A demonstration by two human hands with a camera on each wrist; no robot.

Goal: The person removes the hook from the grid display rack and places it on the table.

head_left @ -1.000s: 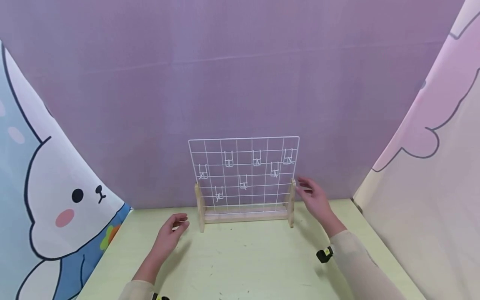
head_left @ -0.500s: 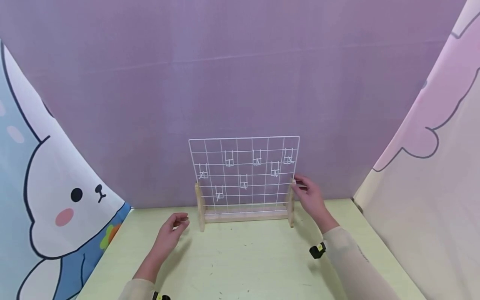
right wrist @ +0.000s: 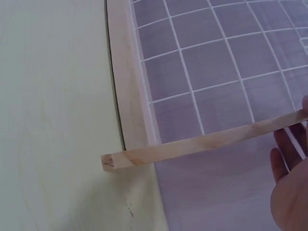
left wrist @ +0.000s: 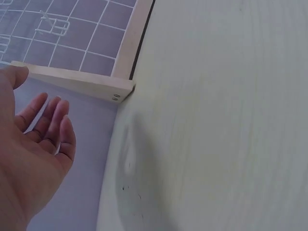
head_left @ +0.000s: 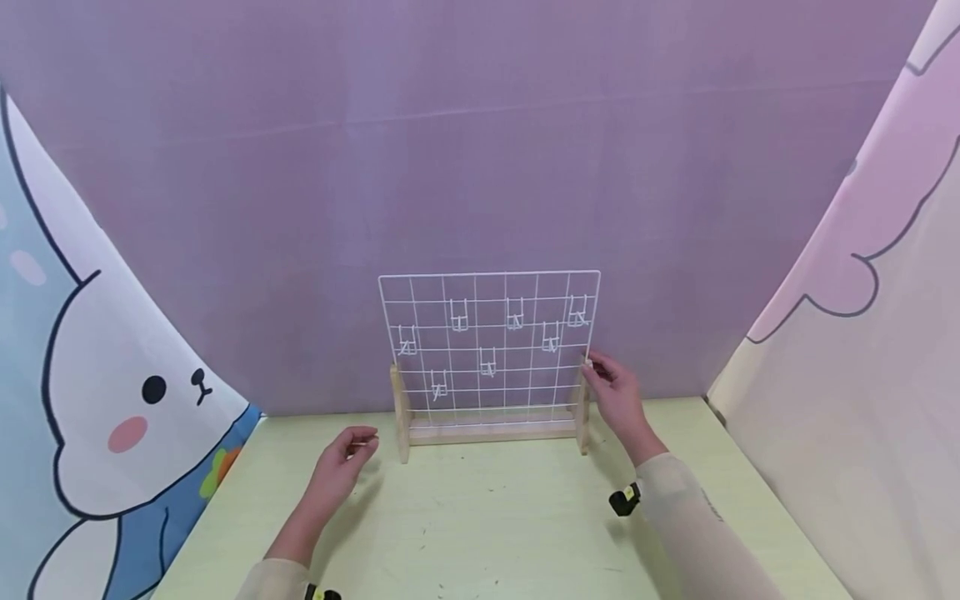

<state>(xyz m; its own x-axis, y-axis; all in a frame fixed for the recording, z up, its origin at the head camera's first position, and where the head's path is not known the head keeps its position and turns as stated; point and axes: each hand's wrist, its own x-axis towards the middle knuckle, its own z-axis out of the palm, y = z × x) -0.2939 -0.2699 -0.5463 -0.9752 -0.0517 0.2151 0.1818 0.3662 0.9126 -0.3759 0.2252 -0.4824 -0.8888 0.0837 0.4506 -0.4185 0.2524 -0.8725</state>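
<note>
two hands [head_left: 345,462] flank wire grid rack [head_left: 489,350]

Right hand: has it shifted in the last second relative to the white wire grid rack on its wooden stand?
Yes. The right hand moved left toward the white wire grid rack; its fingertips now reach the rack's right edge, by the wooden upright.

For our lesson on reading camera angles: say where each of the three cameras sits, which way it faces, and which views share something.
Head: worn high, facing forward and down at the wire grid rack on the table; left hand, right hand and sleeves show.
Left wrist: low, facing the rack's left wooden foot; open left hand shows.
Right wrist: low, facing the right wooden foot; only fingertips show.
Shared: all see the rack and table.
</note>
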